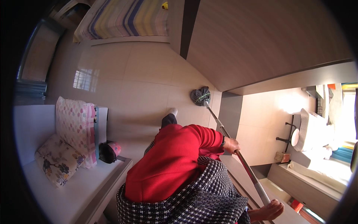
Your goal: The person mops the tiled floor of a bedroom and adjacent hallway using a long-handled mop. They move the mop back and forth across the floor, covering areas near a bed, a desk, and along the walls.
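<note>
My left hand (pixel 231 145), below a red sleeve and a dark wristband, is wrapped around the middle of a mop handle (pixel 246 165). At the handle's upper end, my right hand (pixel 268 211) holds the light grey grip. The handle slants down to a grey string mop head (pixel 200 96) with a green band. That mop head rests on the tiled floor (pixel 148 70), near the bottom corner of a wooden panel (pixel 251 42). My foot (pixel 173 111) in a light covering stands left of the mop.
A bed with a striped cover (pixel 120 19) lies ahead. On the left, a light surface (pixel 42 179) holds a patterned quilt (pixel 75 128), a floral pillow (pixel 60 161) and a pink-and-black container (pixel 110 151). Right of a doorway sill (pixel 230 117), another room has a round-seated stool (pixel 294 137).
</note>
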Motion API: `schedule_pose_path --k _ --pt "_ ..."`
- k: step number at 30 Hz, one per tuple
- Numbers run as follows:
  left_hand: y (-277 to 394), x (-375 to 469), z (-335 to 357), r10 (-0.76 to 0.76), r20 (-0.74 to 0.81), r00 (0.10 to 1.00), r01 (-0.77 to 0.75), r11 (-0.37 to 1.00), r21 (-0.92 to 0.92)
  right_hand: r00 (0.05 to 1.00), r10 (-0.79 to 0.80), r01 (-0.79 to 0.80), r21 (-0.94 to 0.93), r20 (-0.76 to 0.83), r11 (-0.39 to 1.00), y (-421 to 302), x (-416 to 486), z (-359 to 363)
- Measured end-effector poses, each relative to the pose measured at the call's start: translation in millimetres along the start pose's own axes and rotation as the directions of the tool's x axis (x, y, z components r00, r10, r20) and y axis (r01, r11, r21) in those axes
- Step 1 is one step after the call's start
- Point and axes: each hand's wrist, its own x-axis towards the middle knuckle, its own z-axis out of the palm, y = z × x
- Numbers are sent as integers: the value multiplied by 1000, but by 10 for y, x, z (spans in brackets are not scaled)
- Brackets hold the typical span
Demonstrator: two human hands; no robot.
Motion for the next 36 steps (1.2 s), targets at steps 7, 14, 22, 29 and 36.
schedule_pose_path --k 7,14,22,29,36 --pt "-298 -222 -217 -46 -167 985 50 998 24 1000 3 3 -295 17 956 443 392 370" --pt "-1190 -1368 -976 -241 -491 838 327 940 97 836 -258 471 -391 485 791 1423 93 1549" --pt "-1840 -3493 -1407 -679 -677 285 743 602 -291 406 445 -481 -227 798 847 1963 -1296 3407" --pt "-1691 -4926 -1103 -763 -636 113 881 373 -291 -261 433 -583 -498 863 641 1547 -2445 3808" --pt "-1472 -4099 -920 -752 -585 303 841 500 -207 -101 579 -700 -472 809 536 1601 -1739 3218"
